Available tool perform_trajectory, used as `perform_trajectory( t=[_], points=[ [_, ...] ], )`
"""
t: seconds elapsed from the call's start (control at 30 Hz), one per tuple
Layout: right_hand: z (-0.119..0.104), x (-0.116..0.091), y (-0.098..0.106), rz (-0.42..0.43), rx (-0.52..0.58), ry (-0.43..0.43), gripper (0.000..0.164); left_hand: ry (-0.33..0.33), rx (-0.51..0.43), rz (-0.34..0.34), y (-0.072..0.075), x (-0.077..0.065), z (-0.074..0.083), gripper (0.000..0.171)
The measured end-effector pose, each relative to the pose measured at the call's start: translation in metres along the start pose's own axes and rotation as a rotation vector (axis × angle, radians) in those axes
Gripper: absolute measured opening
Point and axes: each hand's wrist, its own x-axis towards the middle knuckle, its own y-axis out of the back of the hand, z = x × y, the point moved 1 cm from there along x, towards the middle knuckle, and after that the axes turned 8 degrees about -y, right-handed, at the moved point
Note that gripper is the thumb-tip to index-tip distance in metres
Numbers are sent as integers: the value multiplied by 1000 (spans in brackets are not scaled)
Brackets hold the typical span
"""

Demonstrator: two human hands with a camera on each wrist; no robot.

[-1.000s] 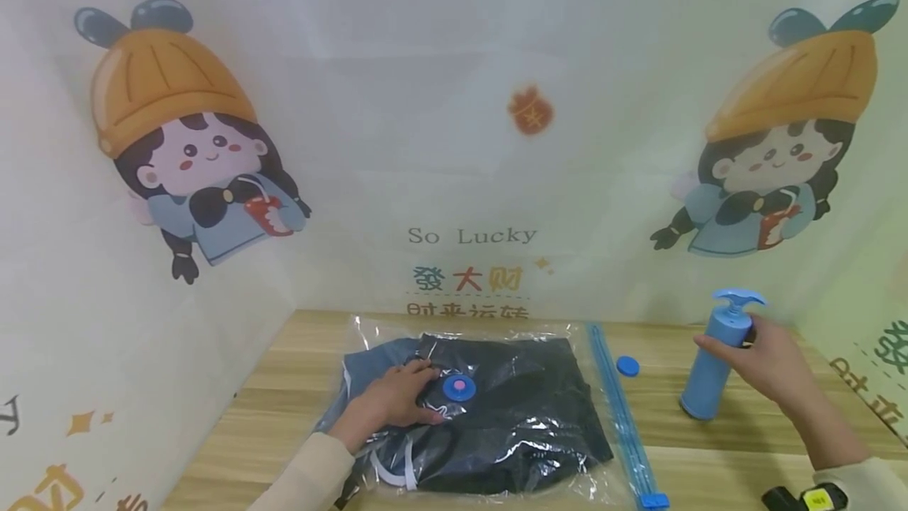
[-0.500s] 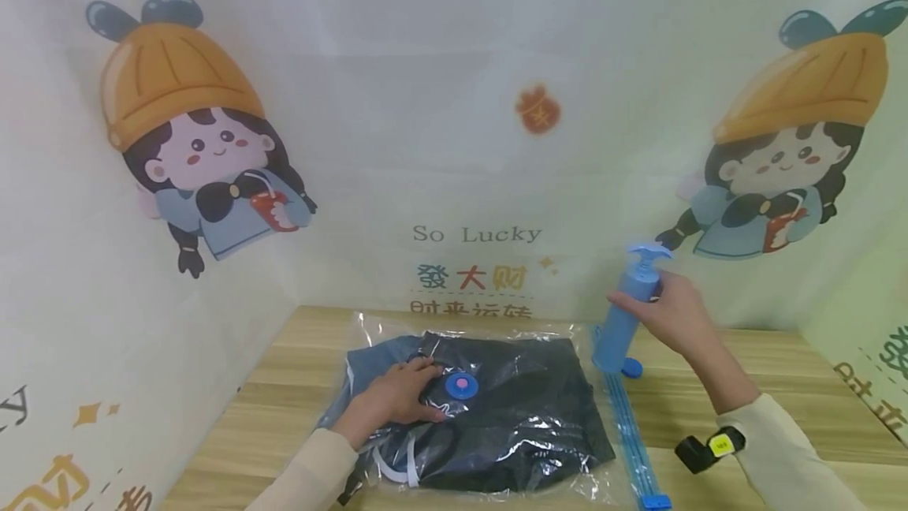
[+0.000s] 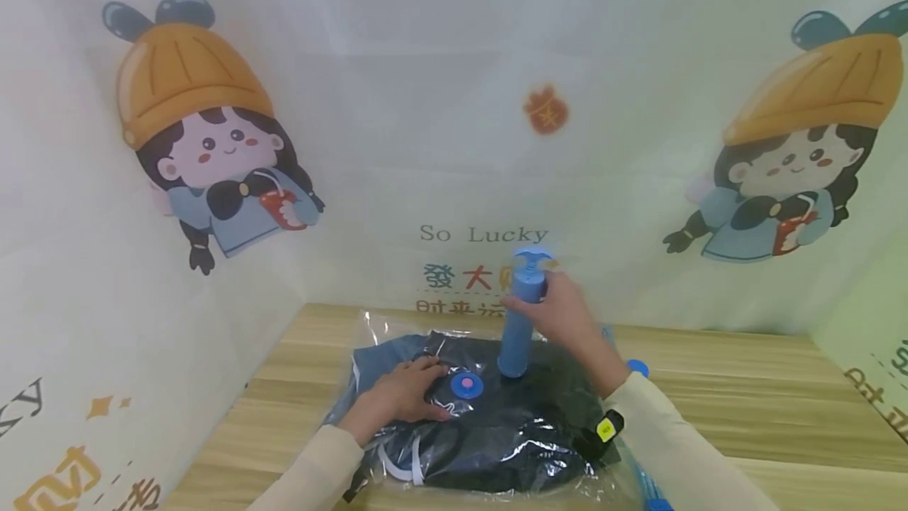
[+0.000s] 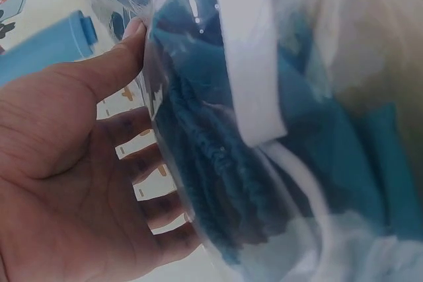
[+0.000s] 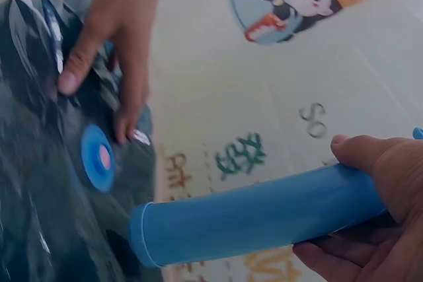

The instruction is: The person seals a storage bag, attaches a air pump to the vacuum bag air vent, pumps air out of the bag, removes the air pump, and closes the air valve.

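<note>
At the left, the clear storage bag [image 3: 376, 328] lies on the wooden table [image 3: 262, 400], with folded garments [image 3: 489, 456] inside. The left hand [image 3: 406, 396] rests on it with fingers spread, gripping nothing; if it pushes unevenly, the plastic may wrinkle around the valve, and a seal there could leak. Next comes the blue valve [image 3: 467, 386] with its pink centre, uncovered. To its right, the blue hand pump [image 3: 519, 330] is above the bag, slightly tilted and apart from the valve; put down at this slant, it could miss the centre. The right hand [image 3: 565, 318], well clear of the left, is curled around its barrel. Farther right, the zip strip [image 3: 647, 486] is partly behind the sleeve [image 3: 674, 440]; I cannot tell if it is fully closed, and a gap would let air in. The round blue cap [image 3: 638, 368], loose near the forearm, might be knocked away.
</note>
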Motion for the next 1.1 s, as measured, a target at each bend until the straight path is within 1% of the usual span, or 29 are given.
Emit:
perform_trajectory(
  t=[0.13, 0.2, 0.33, 0.43, 0.63, 0.87, 0.97, 1.1],
  points=[
    [-6, 1, -23, 11, 1, -34, 51, 6, 14, -4, -1, 2, 0, 73],
    [-7, 0, -33, 26, -10, -35, 51, 7, 15, -9, -1, 2, 0, 73],
    [-10, -1, -50, 51, -18, 1, 52, 6, 10, -16, -2, 3, 1, 72],
    [-11, -2, -58, 53, -11, 31, 55, 8, 4, -17, -2, 3, 0, 72],
    [-14, -5, -67, 51, -10, 59, 63, 14, 3, -18, 2, 1, 1, 71],
    [-13, -9, -71, 74, -53, 75, 56, 6, 26, -6, 3, 1, 0, 73],
    [-14, -11, -72, 74, -82, 69, 60, 8, 13, -6, 2, 1, 0, 73],
    [-13, -13, -75, 88, -95, 40, 68, 11, 0, -10, 0, 2, 0, 73]
  ],
)
